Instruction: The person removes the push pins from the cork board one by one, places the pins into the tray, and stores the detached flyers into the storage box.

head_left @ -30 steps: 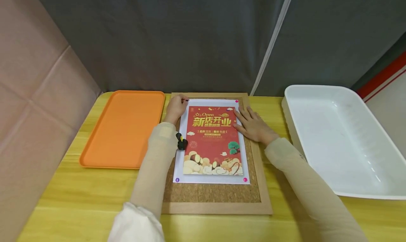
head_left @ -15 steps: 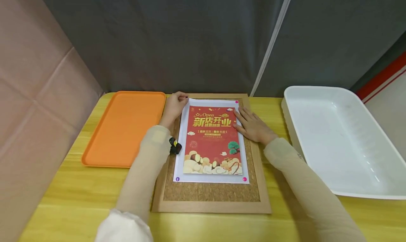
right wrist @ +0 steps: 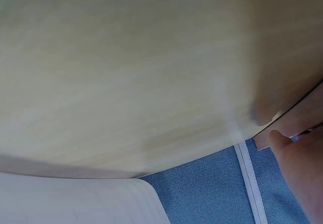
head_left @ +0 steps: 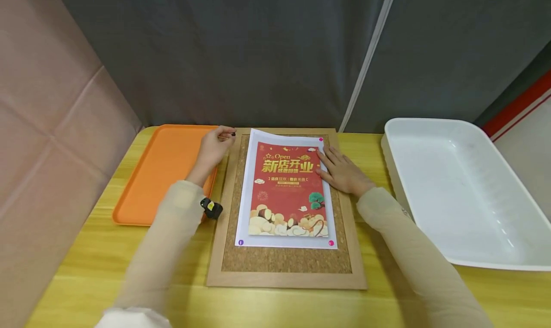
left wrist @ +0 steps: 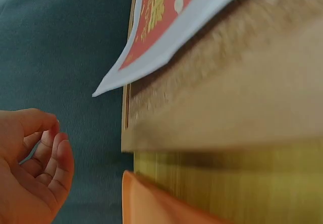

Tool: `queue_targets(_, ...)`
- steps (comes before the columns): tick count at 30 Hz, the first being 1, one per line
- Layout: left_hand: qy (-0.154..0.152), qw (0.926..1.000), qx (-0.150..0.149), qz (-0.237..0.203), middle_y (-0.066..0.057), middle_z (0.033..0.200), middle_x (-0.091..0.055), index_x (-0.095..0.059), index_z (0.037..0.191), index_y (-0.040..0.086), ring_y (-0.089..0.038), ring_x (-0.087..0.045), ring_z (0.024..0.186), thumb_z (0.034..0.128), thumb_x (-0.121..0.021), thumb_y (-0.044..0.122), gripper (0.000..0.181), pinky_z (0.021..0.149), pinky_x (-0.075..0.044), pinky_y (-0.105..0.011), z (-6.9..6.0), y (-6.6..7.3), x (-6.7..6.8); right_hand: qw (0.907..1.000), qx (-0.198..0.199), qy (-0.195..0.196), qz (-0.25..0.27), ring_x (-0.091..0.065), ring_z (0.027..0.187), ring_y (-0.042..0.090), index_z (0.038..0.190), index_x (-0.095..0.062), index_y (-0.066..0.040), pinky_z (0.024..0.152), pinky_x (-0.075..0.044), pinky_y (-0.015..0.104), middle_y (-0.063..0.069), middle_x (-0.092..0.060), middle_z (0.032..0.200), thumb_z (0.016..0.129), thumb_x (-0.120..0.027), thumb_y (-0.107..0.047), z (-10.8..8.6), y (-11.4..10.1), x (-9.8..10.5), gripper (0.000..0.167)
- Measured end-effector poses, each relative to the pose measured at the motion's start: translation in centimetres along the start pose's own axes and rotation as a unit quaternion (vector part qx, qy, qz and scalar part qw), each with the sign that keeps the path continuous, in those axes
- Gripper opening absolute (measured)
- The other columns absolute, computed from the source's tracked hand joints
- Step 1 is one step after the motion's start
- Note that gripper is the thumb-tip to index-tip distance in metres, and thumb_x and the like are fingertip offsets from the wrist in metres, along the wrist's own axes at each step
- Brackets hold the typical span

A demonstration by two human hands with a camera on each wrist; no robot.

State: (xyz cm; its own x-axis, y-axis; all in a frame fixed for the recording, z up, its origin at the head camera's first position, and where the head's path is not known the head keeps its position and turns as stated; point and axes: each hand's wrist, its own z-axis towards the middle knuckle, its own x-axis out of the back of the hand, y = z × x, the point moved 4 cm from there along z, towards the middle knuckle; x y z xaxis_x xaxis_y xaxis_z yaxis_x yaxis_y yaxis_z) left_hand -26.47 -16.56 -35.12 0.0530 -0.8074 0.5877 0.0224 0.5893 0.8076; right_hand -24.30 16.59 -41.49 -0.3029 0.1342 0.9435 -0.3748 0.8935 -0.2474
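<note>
Close-fitting beige sleeves (head_left: pixel 404 235), bunched white cloth (head_left: pixel 133 318), small black-and-yellow left-wrist device (head_left: pixel 211 208).

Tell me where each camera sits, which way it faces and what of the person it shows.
Head: worn on the head, facing forward and down at the corkboard and red poster; the left grip, right grip and both forearms show.
Left wrist: faces past the left grip to the dark curtain, with the white sheet and its raised corner.
Right wrist: faces across the table towards the curtain and white tub; part of the right grip shows.
Shared by head and left wrist: left grip, poster, orange tray.
</note>
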Motion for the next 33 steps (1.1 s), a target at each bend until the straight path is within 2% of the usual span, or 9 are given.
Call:
queue_targets(6, -0.006, 0.9996, 0.021, 0.016, -0.018, 0.116, -0.058, -0.058, 0.126, 0.002, -0.031, -0.056, 0.105, 0.0975, -0.051, 0.015, 0.032, 0.080, -0.045, -0.033, -1.4, -2.2, 2.4, 1.0000, 0.001, 0.003, -0.002, -0.001, 0.149, 0.034, 0.155, -0.007, -0.014, 0.118, -0.012, 0.057, 0.015, -0.003, 0.162, 0.098, -0.038, -0.048, 0.1, 0.0, -0.1, 0.073)
queue_targets(12, -0.011, 0.9988, 0.031, 0.036, -0.020, 0.117, -0.058, -0.057, 0.126, -0.001, -0.033, -0.055, 0.105, 0.0973, -0.051, 0.013, 0.032, 0.085, -0.045, -0.036, -2.4, -4.6, 4.2, 0.9999, -0.005, 0.000, 0.011, 0.000, 0.149, 0.035, 0.155, -0.005, -0.015, 0.119, -0.011, 0.057, 0.015, -0.002, 0.162, 0.098, -0.038, -0.049, -0.1, 0.1, 0.0, 0.074)
queue_targets(18, -0.004, 0.9965, 0.035, 0.075, -0.022, 0.113, -0.060, -0.059, 0.124, -0.003, -0.031, -0.057, 0.100, 0.0963, -0.052, 0.011, 0.031, 0.080, -0.043, -0.027, -2.8, -6.6, 5.3, 0.9999, -0.007, -0.001, 0.014, 0.001, 0.149, 0.035, 0.155, -0.005, -0.015, 0.118, -0.011, 0.057, 0.015, -0.001, 0.162, 0.098, -0.038, -0.049, -0.2, 0.2, 0.1, 0.074)
queue_targets(23, -0.015, 0.9937, 0.040, 0.104, -0.021, 0.110, -0.060, -0.060, 0.122, -0.003, -0.031, -0.058, 0.097, 0.0957, -0.053, 0.011, 0.030, 0.073, -0.042, -0.020, -2.8, -7.6, 5.6, 0.9998, -0.005, 0.001, 0.019, 0.000, 0.149, 0.036, 0.155, -0.005, -0.014, 0.118, -0.011, 0.057, 0.015, -0.001, 0.162, 0.098, -0.039, -0.047, -0.2, 0.1, 0.2, 0.073)
queue_targets(26, -0.025, 0.9914, 0.042, 0.122, -0.022, 0.110, -0.061, -0.060, 0.121, -0.003, -0.033, -0.059, 0.100, 0.0957, -0.054, 0.011, 0.030, 0.075, -0.045, -0.025, -2.9, -8.2, 5.6, 0.9998, -0.005, 0.002, 0.017, 0.000, 0.149, 0.035, 0.155, -0.006, -0.014, 0.119, -0.012, 0.056, 0.014, -0.002, 0.162, 0.098, -0.039, -0.046, -0.1, 0.0, 0.2, 0.073)
queue_targets(33, -0.057, 0.9868, 0.037, 0.148, -0.027, 0.114, -0.063, -0.060, 0.121, -0.004, -0.038, -0.059, 0.105, 0.0965, -0.053, 0.010, 0.029, 0.088, -0.048, -0.046, -3.3, -9.1, 5.6, 0.9999, 0.007, 0.007, 0.013, -0.001, 0.149, 0.035, 0.155, -0.008, -0.012, 0.119, -0.012, 0.055, 0.016, -0.003, 0.162, 0.099, -0.039, -0.046, 0.3, -0.3, 0.2, 0.073)
